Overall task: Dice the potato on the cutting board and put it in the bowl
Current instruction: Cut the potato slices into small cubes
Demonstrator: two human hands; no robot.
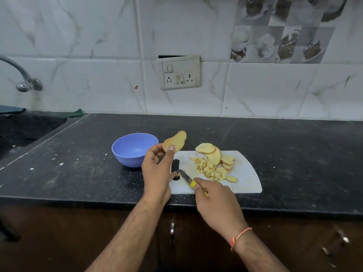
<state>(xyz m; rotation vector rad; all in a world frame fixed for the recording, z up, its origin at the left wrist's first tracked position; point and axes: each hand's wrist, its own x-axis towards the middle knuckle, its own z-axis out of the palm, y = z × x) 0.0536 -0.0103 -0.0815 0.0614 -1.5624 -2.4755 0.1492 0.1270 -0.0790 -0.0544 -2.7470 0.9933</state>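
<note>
Left hand (157, 169) pinches a potato slice (174, 144); right hand (214, 201) grips the knife (186, 178). Best lay it flat on the cutting board (245, 179) before dicing.

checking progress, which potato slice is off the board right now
The potato slice pinched in the left hand, raised beside the bowl. The other slices lie stacked on the cutting board.

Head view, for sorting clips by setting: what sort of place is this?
Most likely a home kitchen: a dark stone counter under a tiled wall, a sink tap at the far left, and a cutting board.
</note>
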